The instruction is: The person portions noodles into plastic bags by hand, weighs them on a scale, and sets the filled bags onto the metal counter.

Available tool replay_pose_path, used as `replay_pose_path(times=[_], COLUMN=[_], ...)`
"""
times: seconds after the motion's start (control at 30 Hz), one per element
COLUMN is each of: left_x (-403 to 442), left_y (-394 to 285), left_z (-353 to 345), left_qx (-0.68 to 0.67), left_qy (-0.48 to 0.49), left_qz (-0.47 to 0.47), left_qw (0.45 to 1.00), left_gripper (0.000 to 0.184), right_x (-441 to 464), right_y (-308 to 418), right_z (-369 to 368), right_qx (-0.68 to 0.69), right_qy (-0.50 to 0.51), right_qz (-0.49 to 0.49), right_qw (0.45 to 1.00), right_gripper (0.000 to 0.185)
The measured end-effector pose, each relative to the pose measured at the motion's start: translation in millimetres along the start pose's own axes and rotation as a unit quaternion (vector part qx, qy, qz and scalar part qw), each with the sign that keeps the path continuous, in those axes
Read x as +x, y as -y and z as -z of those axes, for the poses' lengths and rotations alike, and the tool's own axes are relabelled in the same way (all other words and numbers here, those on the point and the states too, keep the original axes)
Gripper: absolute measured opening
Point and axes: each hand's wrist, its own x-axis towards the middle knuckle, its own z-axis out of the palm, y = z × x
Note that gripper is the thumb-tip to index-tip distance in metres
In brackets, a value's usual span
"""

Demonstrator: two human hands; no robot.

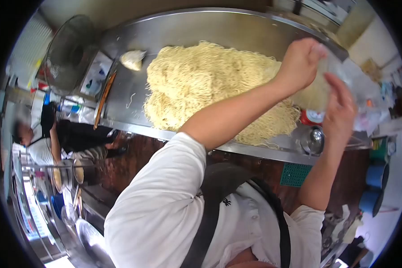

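Note:
My left hand (303, 62) reaches over the right end of the table with its fingers closed on a thin, clear plastic bag (315, 96). Just to the right of the bag, my right hand (339, 109) is raised and smeared by motion; whether its fingers grip the bag I cannot make out. A broad heap of pale yellow noodles (201, 85) covers the middle of the steel table (138, 40), partly behind my left forearm. Below the hands are a red-and-white can (314, 117) and a round metal bowl (313, 140).
A filled plastic bag (132, 59) lies left of the noodles, near a long wooden stick (105, 98). A large fan (71, 53) stands at the table's left end. Another person (44, 138) is farther left. More clear plastic (366, 89) lies at the right.

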Motion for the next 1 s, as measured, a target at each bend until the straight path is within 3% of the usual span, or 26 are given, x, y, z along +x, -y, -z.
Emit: replay_pose_path(times=[0.03, 0.1, 0.17, 0.2, 0.27, 0.3, 0.37, 0.43, 0.57, 0.67, 0.77, 0.87, 1.0], left_x=[-16.4, -51.9, -89.2, -108.7, -148.9, -165.7, -190.2, -203.2, -201.6, -173.8, -160.6, -148.7, -142.6], left_y=[4.2, -6.2, 10.6, 17.4, 28.7, 32.5, 31.7, 26.2, 17.9, 25.3, 50.0, 55.2, 66.8], left_z=[27.9, 79.7, 136.7, 163.3, 218.2, 247.2, 309.6, 365.5, 447.2, 487.5, 517.8, 534.6, 548.7], left_qx=[0.038, -0.013, 0.111, 0.102, 0.074, 0.054, 0.115, 0.074, 0.000, 0.026, 0.055, 0.044, -0.012], left_qy=[0.008, 0.021, 0.028, 0.016, 0.001, -0.002, -0.021, -0.078, -0.150, -0.153, -0.140, -0.133, -0.150], left_qz=[-0.013, 0.160, 0.125, 0.159, 0.243, 0.290, 0.339, 0.377, 0.427, 0.418, 0.371, 0.390, 0.413], left_qw=[0.999, 0.987, 0.985, 0.982, 0.967, 0.955, 0.933, 0.920, 0.892, 0.895, 0.916, 0.910, 0.898], left_gripper=[0.022, 0.023, 0.022, 0.023, 0.023, 0.023, 0.023, 0.025, 0.024, 0.024, 0.026, 0.028, 0.029], right_x=[8.6, 1.9, -34.6, -53.4, -111.5, -117.6, -119.3, -124.6, -121.9, -98.4, -76.1, -45.2, 25.1], right_y=[-7.3, 2.3, -3.8, 14.7, 13.8, 40.8, 91.2, 128.8, 178.2, 220.7, 256.1, 267.2, 330.9], right_z=[-33.4, -91.5, -169.3, -198.3, -282.1, -292.3, -311.7, -331.8, -385.0, -415.3, -423.4, -452.8, -427.0], right_qx=[-0.033, -0.094, 0.008, 0.019, 0.080, 0.092, 0.109, 0.122, 0.154, 0.273, 0.387, 0.663, 0.701], right_qy=[0.116, 0.337, 0.480, 0.530, 0.549, 0.573, 0.568, 0.518, 0.449, 0.305, 0.284, 0.183, 0.079], right_qz=[-0.008, -0.042, 0.007, -0.043, 0.024, -0.044, -0.069, 0.019, 0.021, 0.091, -0.065, -0.182, -0.208], right_qw=[0.993, 0.936, 0.877, 0.847, 0.832, 0.813, 0.813, 0.846, 0.880, 0.908, 0.875, 0.702, 0.678], right_gripper=[0.021, 0.019, 0.023, 0.021, 0.022, 0.023, 0.027, 0.031, 0.035, 0.031, 0.028, 0.024, 0.020])
